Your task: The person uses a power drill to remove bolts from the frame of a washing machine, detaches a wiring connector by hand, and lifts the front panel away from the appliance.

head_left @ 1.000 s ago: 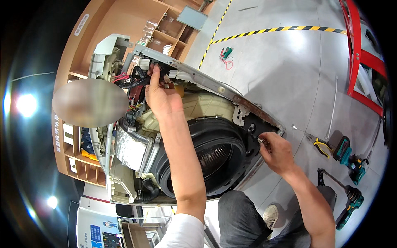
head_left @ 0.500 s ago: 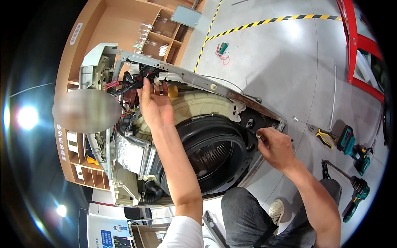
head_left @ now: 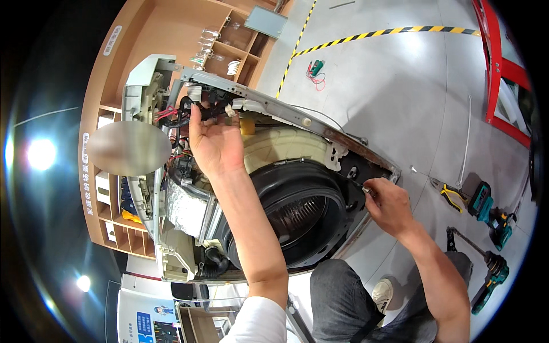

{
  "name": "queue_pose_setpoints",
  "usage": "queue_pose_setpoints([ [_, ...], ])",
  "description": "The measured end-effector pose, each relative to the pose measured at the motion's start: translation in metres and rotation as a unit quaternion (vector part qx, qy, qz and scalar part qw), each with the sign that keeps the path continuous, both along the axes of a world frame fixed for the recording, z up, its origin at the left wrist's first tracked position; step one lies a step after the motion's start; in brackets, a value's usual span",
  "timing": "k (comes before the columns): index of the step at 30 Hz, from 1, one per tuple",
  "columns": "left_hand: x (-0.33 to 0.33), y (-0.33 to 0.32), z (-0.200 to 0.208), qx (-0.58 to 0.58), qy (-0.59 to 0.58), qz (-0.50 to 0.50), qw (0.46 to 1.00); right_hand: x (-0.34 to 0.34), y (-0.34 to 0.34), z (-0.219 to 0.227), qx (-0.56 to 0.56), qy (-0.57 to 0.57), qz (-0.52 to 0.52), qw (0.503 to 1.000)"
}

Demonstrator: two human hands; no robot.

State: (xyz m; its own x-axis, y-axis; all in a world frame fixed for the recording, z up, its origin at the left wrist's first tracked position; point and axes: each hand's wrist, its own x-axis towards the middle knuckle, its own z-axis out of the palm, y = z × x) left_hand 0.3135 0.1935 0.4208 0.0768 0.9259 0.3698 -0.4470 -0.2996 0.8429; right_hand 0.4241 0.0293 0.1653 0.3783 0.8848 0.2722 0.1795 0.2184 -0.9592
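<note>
An opened washing machine shows its black rubber door gasket and cream-coloured tub. My left hand reaches into the machine's far left part, its fingers curled around the black wiring harness. A small white connector sits by those fingertips, which are partly hidden. At the frame's right corner, beside the gasket, my right hand pinches a small shiny metal piece; its exact kind is unclear. Red wires run from the control-panel side.
On the grey floor at right lie yellow-handled pliers, a teal cordless tool and another power tool. A green meter with red leads lies farther off. A wooden shelf stands behind; a red frame is at far right.
The whole view has shifted slightly, moving the machine right in the picture. My left fingers have curled in further behind the wiring. The right hand stays pinched at the same corner.
</note>
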Motion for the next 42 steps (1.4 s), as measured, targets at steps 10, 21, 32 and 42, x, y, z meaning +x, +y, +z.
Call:
queue_pose_setpoints([
  [10,-0.015,-0.010,-0.013,0.029,0.116,0.192,0.974,-0.005,0.005,-0.001,-0.026,0.016,0.031,0.999],
  [21,-0.033,0.002,0.000,-0.049,-0.017,0.133,0.990,0.005,0.007,-0.017,-0.065,0.035,0.044,0.996],
  [32,-0.028,0.025,0.018,-0.131,-0.115,-0.066,0.983,0.002,0.005,-0.010,-0.072,0.009,0.043,0.996],
  [42,-0.031,0.033,0.025,-0.117,-0.045,-0.062,0.990,0.002,0.005,-0.010,-0.083,-0.011,0.045,0.996],
])
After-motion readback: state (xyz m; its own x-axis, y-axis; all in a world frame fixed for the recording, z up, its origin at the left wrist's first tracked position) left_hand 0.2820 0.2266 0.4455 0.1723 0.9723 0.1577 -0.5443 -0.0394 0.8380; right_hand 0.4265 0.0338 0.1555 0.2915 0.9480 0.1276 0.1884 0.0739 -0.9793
